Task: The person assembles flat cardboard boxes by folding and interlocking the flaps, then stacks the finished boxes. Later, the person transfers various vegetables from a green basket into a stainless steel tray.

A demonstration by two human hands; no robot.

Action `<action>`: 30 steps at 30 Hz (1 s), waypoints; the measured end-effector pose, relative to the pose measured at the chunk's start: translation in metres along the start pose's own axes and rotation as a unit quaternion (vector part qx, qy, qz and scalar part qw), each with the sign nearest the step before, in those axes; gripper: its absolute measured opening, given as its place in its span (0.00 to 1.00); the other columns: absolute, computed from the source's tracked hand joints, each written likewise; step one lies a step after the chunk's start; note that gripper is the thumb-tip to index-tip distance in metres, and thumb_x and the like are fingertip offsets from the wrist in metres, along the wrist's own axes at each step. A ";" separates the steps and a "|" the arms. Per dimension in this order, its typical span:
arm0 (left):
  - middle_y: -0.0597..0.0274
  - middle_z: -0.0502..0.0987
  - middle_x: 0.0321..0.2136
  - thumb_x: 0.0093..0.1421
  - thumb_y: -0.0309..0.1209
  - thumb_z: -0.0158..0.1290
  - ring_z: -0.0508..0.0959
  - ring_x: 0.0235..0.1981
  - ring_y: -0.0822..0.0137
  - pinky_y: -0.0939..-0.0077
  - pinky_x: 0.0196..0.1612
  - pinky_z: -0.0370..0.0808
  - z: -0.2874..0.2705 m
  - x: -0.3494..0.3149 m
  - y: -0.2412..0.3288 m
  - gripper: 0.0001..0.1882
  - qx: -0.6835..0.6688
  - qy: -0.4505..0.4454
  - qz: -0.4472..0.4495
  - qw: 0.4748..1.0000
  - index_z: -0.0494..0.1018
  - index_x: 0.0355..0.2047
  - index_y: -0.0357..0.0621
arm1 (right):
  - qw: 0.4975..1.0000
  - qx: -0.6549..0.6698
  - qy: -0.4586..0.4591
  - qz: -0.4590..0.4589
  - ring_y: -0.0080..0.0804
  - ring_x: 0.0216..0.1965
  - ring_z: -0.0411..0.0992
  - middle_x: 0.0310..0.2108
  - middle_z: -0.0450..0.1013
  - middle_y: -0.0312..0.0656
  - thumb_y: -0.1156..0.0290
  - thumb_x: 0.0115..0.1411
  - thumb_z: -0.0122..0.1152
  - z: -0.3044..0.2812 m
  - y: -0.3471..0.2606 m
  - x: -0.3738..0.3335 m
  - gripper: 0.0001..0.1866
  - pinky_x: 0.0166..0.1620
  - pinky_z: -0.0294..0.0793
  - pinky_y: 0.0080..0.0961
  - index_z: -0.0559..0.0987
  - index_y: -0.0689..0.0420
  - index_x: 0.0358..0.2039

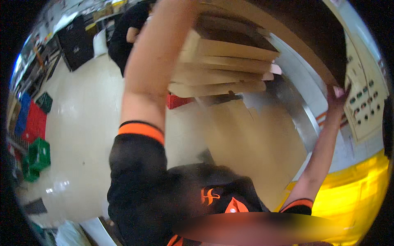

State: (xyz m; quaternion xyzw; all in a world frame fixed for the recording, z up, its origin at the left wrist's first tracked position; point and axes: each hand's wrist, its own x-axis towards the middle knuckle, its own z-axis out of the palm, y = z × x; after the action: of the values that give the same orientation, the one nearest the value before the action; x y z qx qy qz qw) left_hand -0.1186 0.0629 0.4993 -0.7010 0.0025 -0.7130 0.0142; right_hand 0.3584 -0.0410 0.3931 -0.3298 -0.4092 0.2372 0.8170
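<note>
- I see both of my arms raised high toward a stack of flattened cardboard sheets (223, 65) that sits overhead, in the upper middle of the view; the sheets are tan, layered one over another, with their edges fanned out to the right.
- My left forearm runs up the middle left of the picture, bare from an orange-edged black sleeve (141, 130); the left hand itself passes behind the near corner of the stack at the top edge, so I cannot tell whether it is spread or clenched there.
- My right hand (337, 95) reaches up at the far right; its fingertips are curled over the lower edge of a big dark brown cardboard panel (303, 37) that slants down across the top right; the fingers look pressed together, gripping that edge.
- The stack lies between my two arms, above a broad tan surface (254, 143) and beside a curved grey metal rail (297, 110).
- To the right, past my right hand, stands a pale control panel (365, 98) dotted with dark knobs; below it is a bright yellow machine body (361, 192).
- On the left, the cream floor (78, 123) carries green crates (39, 153), with red and blue crates (30, 119) further up; a small red crate (176, 100) shows just under the stack.
- Another person in black clothing (127, 33) stands beyond my left arm, at the top.
</note>
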 end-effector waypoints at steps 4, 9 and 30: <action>0.59 0.77 0.30 0.59 0.36 0.52 0.74 0.30 0.62 0.66 0.31 0.69 -0.047 0.007 -0.043 0.11 0.224 0.047 0.166 0.959 0.73 0.30 0.40 | 0.997 -0.010 -0.070 -0.004 0.41 0.66 0.50 0.67 0.51 0.37 0.42 0.57 0.56 0.072 0.023 -0.015 0.40 0.62 0.52 0.49 0.55 0.42 0.65; 0.60 0.74 0.31 0.61 0.42 0.47 0.74 0.35 0.57 0.63 0.35 0.69 -0.059 -0.017 -0.102 0.15 0.160 0.153 -0.076 0.972 0.73 0.31 0.43 | 0.948 -0.257 -0.152 -0.109 0.41 0.70 0.35 0.69 0.41 0.43 0.41 0.58 0.52 0.098 0.070 -0.060 0.42 0.66 0.33 0.50 0.51 0.47 0.67; 0.49 0.58 0.61 0.65 0.39 0.40 0.60 0.62 0.54 0.59 0.63 0.56 -0.056 -0.124 -0.020 0.26 0.321 0.097 -0.239 0.911 0.54 0.61 0.44 | 0.633 -0.665 -0.320 0.236 0.49 0.60 0.61 0.58 0.64 0.54 0.58 0.57 0.57 -0.183 0.327 -0.219 0.29 0.61 0.60 0.38 0.69 0.61 0.56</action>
State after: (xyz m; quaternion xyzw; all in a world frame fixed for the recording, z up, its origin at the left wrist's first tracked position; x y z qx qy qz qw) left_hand -0.1732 0.0845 0.3747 -0.5656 -0.3928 -0.7219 0.0677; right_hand 0.3502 -0.0292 -0.0407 -0.7725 -0.5999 0.1760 0.1110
